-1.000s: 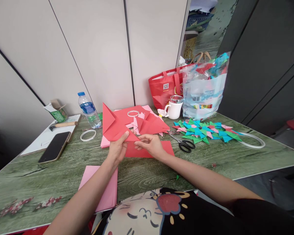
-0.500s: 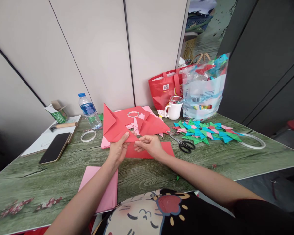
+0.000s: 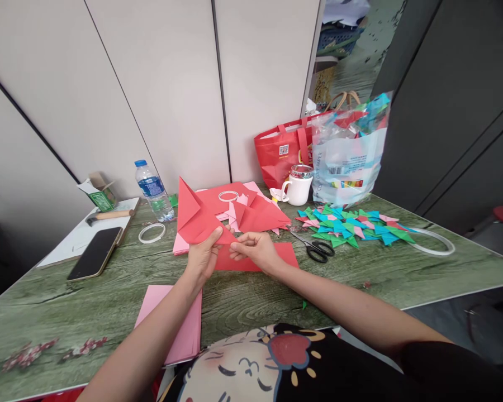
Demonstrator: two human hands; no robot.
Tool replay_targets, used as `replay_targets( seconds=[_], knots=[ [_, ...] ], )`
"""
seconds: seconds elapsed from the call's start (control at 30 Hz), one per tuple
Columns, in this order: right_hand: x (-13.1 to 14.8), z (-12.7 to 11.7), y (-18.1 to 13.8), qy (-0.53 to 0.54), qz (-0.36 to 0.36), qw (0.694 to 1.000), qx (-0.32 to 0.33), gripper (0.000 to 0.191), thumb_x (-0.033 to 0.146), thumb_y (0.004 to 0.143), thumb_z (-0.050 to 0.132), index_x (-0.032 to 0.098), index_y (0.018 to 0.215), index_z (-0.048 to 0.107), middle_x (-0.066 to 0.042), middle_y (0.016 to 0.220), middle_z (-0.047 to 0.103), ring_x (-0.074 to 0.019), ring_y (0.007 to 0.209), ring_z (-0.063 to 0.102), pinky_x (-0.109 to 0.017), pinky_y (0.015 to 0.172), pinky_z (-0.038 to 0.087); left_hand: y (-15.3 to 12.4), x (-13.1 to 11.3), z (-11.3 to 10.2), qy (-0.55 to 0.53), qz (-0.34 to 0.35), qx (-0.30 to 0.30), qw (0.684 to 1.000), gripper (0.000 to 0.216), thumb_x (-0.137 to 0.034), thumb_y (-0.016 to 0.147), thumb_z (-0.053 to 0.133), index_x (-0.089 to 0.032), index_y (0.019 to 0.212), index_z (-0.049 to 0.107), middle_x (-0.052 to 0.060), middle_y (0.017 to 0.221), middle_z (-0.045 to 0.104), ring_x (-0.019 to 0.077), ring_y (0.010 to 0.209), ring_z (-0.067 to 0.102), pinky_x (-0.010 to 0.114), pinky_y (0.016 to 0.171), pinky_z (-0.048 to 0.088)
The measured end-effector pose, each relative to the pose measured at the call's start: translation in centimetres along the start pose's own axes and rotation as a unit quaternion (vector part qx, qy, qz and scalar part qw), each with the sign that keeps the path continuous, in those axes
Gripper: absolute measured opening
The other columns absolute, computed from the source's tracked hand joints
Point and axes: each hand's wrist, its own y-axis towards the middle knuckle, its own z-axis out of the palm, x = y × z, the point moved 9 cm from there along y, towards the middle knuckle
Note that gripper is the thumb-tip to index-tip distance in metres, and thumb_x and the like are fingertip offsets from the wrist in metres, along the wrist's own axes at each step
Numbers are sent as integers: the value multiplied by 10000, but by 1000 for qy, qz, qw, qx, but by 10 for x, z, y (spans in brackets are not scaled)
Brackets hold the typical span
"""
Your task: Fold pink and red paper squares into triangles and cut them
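A red sheet of paper (image 3: 193, 220), with one corner folded over into a triangle, is held up over the table. My left hand (image 3: 203, 257) pinches its lower edge, thumb on top. At the sheet's right tip, my right hand (image 3: 255, 251) pinches the corner with thumb and fingers. Beneath the hands lies a flat red sheet (image 3: 279, 257). Just behind are more folded red papers (image 3: 262, 215) and small pink folded pieces (image 3: 237, 215), with a white ring (image 3: 228, 196) on top.
Black-handled scissors (image 3: 318, 250) lie right of my hands, near a pile of coloured folded pieces (image 3: 347, 226). A white mug (image 3: 298, 187), red bag (image 3: 272, 159) and plastic bag (image 3: 343, 167) stand behind. Leftward are a bottle (image 3: 153, 190), phone (image 3: 95, 254), hammer (image 3: 111, 215) and pink paper stack (image 3: 180, 324).
The red sheet's raised left part has shifted very slightly to the right. Both hands keep their pinch in nearly the same place.
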Motion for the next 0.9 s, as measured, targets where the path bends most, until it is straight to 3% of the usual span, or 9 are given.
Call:
replay_targets(
  seconds=[0.27, 0.5, 0.67, 0.9],
  knots=[
    [-3, -1, 1, -4, -5, 1000, -3, 316, 357, 537, 753, 109, 683, 622, -53, 608, 681, -157, 541, 649, -298, 569, 545, -1, 0, -1, 2, 3, -18, 1000, 291, -129, 554, 749, -118, 808, 608, 56, 741, 700, 225, 727, 668, 355, 707, 545],
    [-6, 2, 2, -6, 8, 1000, 13, 315, 360, 560, 737, 112, 711, 614, -47, 635, 682, -143, 534, 646, -260, 529, 541, 0, 1, 1, 17, -5, 11, 1000, 288, -149, 578, 740, -121, 834, 613, 64, 766, 700, 224, 763, 664, 332, 709, 534],
    [-6, 5, 1, -30, 15, 999, 22, 320, 390, 566, 721, 114, 661, 590, -64, 683, 690, -145, 548, 649, -241, 492, 526, -1, 5, 0, 42, 1, 19, 999, 221, -164, 594, 733, -118, 779, 620, 58, 751, 700, 197, 686, 663, 286, 619, 533],
    [-7, 10, 1, -28, 22, 998, 52, 334, 427, 600, 682, 127, 677, 559, -74, 703, 696, -152, 566, 657, -281, 545, 540, -2, 5, -1, 45, -10, 0, 999, 267, -172, 578, 741, -106, 801, 610, 84, 753, 698, 213, 689, 664, 287, 580, 527]
  ],
)
